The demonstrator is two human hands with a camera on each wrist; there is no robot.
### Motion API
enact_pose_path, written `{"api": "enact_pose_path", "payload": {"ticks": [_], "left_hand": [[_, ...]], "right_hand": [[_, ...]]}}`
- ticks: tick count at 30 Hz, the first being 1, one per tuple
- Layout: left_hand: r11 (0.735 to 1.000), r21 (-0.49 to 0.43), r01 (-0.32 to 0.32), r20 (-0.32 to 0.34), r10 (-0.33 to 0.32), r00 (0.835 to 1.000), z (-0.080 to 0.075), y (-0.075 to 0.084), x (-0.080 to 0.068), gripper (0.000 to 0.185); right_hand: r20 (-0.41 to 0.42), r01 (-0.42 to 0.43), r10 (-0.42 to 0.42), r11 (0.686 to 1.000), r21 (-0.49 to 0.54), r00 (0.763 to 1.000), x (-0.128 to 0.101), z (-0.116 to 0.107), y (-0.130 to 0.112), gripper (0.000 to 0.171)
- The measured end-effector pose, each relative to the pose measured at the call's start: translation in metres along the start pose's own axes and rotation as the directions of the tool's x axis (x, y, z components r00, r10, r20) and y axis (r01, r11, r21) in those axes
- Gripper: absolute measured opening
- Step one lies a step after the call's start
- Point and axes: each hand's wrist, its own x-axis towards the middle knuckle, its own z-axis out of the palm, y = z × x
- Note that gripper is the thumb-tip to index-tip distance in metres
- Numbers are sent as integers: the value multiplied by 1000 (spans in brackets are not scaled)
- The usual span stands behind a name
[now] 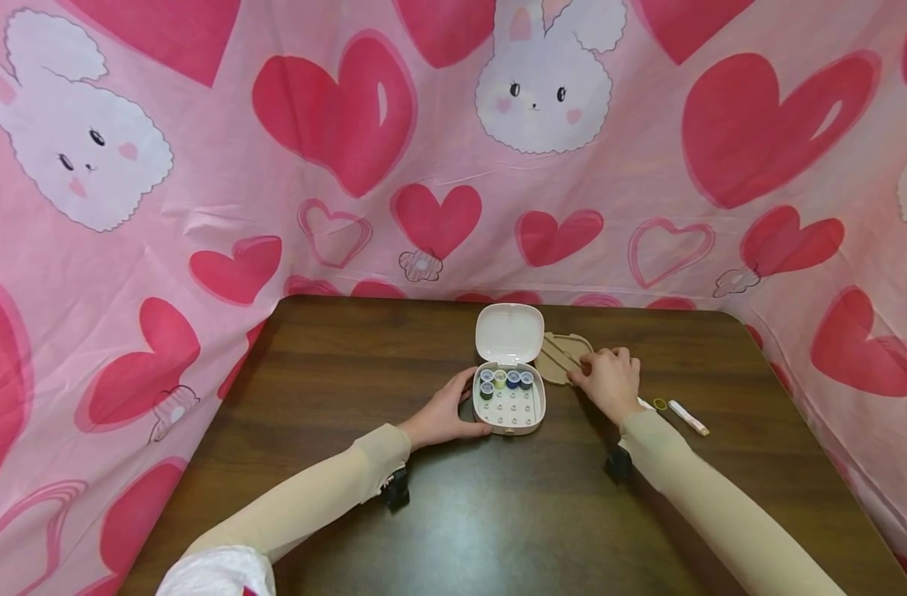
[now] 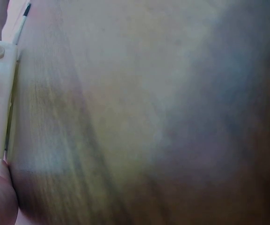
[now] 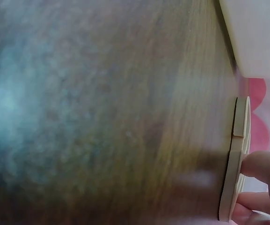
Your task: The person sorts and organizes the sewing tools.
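Observation:
A small cream sewing box (image 1: 509, 430) stands on the table with its lid (image 1: 509, 333) swung up at the back. Several thread spools (image 1: 501, 378), blue, yellow and dark green, sit on pegs along its back and left; the pegs at the front are bare. My left hand (image 1: 442, 414) grips the box by its left side, thumb at the front corner. To the right of the box lies a flat beige insert tray (image 1: 554, 364) with low ridges. My right hand (image 1: 613, 382) pinches its right edge; the right wrist view shows the fingers (image 3: 261, 164) at the tray's rim.
Beside the right wrist lie a short white stick-like item (image 1: 688, 417) and a small yellow-green ring (image 1: 659, 404), with another white piece partly behind the wrist. The brown wooden table (image 1: 364, 356) ends at a pink heart-patterned cloth (image 1: 439, 232).

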Motion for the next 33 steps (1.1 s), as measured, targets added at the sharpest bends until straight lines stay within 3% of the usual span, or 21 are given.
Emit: {"api": "enact_pose_path", "payload": {"ticks": [15,33], "left_hand": [[1000,2,-4,-6,4,1000,-1,3,1,108],[1000,-12,-7,-10,7,1000,1,2,0,108]], "right_hand": [[15,-25,24,999,44,1000,-5,-4,3,40],[-56,-11,16,996,91,998,-23,-17,4,36]]}}
